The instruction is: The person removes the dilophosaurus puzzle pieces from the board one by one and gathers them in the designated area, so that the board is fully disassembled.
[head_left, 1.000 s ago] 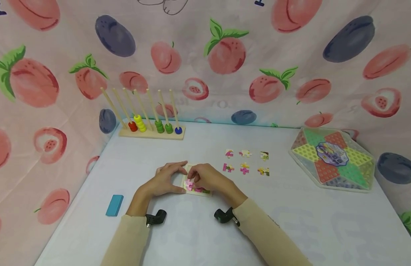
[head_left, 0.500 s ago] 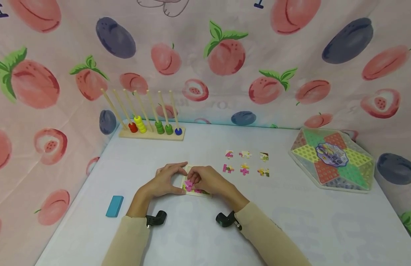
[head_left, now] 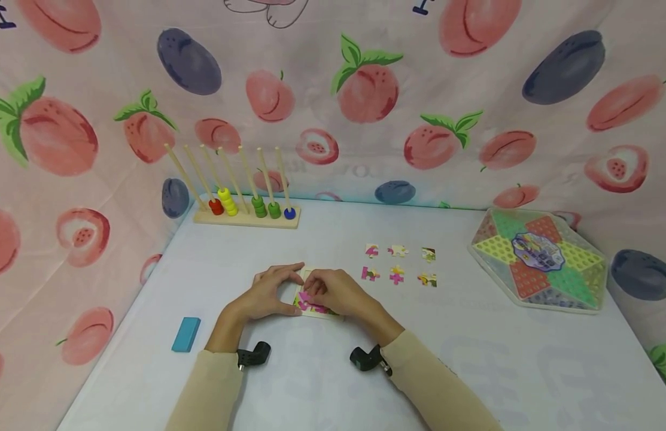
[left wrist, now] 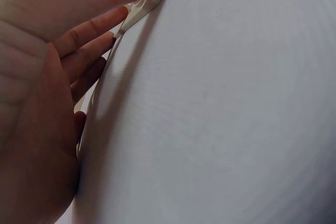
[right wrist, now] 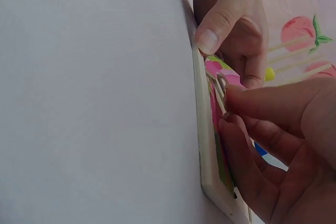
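My left hand (head_left: 265, 291) holds the left side of a small wooden puzzle tray (right wrist: 206, 150), its thumb at the near corner and its fingers at the far one. The tray's near part shows pink and green picture pieces. Over it, my right hand (head_left: 337, 290) pinches a pink jigsaw piece (right wrist: 229, 75) between thumb and fingers. In the right wrist view this piece is slightly tilted, near the left thumb. The right hand hides much of the tray. In the left wrist view, the left fingers (left wrist: 89, 51) touch the tray's edge.
Several loose jigsaw pieces (head_left: 397, 274) lie in two rows right of the tray. A peg abacus (head_left: 246, 220) with coloured beads stands at the back left. A blue block (head_left: 185, 334) lies at left, a hexagonal game box (head_left: 540, 257) at right. A fruit-patterned curtain (head_left: 316, 90) hangs behind.
The pink piece in my right hand has shifted slightly left and settled lower against the tray. My left hand stays in place on the tray.
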Demonstrator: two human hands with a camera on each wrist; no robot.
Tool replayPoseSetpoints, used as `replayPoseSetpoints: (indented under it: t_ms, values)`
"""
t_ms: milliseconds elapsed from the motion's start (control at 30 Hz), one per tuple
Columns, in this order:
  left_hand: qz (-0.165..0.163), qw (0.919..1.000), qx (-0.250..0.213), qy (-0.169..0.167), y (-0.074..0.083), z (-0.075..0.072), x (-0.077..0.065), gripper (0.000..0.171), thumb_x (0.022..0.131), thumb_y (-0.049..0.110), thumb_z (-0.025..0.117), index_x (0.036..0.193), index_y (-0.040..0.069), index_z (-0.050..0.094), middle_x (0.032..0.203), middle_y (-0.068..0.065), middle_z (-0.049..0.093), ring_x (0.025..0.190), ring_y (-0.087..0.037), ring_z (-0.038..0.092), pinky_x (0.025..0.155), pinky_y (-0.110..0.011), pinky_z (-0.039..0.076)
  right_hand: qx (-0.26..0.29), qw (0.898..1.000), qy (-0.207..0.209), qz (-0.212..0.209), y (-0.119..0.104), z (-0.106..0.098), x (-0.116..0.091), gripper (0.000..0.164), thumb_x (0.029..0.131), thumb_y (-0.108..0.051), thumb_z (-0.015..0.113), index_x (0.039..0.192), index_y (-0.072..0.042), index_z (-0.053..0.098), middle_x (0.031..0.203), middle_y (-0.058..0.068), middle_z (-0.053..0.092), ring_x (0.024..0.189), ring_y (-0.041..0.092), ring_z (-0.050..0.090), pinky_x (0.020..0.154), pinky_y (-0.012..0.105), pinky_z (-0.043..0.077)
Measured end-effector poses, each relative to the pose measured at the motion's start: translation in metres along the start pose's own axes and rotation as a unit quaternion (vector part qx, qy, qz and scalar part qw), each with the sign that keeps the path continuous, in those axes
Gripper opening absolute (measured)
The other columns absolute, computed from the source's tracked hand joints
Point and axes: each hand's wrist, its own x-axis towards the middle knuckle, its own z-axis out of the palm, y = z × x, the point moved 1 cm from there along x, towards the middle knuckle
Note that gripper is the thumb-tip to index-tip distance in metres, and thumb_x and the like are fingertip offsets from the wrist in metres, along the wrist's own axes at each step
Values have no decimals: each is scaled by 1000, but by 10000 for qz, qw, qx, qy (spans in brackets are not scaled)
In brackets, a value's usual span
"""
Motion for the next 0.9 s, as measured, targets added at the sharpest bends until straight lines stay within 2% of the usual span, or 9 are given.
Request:
replayPoseSetpoints:
  t_ms: [300,467,567,700,900]
  values:
    - [5,10000,48,20,-1,1,0,50,75,30,91,117,23,66,165,-1,40,154,-33,29,120,-60,11,980,9951,-43,98,4,-4,0,15,92,-12,72,107,-13,69,90,4,73,75,11,60,65,18,51]
    - [-30,10000,64,26,-1,2,1,49,74,29,91,116,23,66,165,-1,41,154,-33,29,120,-60,12,1273,9916,58,231,3,-10,-2,17,92,-14,70,108,-12,69,90,5,69,72,12,59,61,19,50]
    - [-102,9999,100,25,-1,2,1,49,74,29,92,115,23,66,165,0,40,154,-32,28,120,-59,13,1586,9864,111,415,3,-17,-4,17,93,-14,67,110,-13,68,92,6,65,72,14,64,63,21,54]
    - [-125,9998,132,11,0,2,1,49,74,29,91,116,23,66,165,-1,40,155,-33,28,120,-59,13,2154,9745,187,604,4,-29,-9,21,93,-12,64,114,-11,67,95,7,61,71,21,71,68,27,61]
    - [-179,9998,97,21,1,3,2,49,74,28,91,116,22,67,166,-1,39,155,-32,27,121,-59,12,2429,9668,639,466,6,-56,-23,24,94,-11,65,117,-4,64,107,14,66,88,37,74,68,31,63]
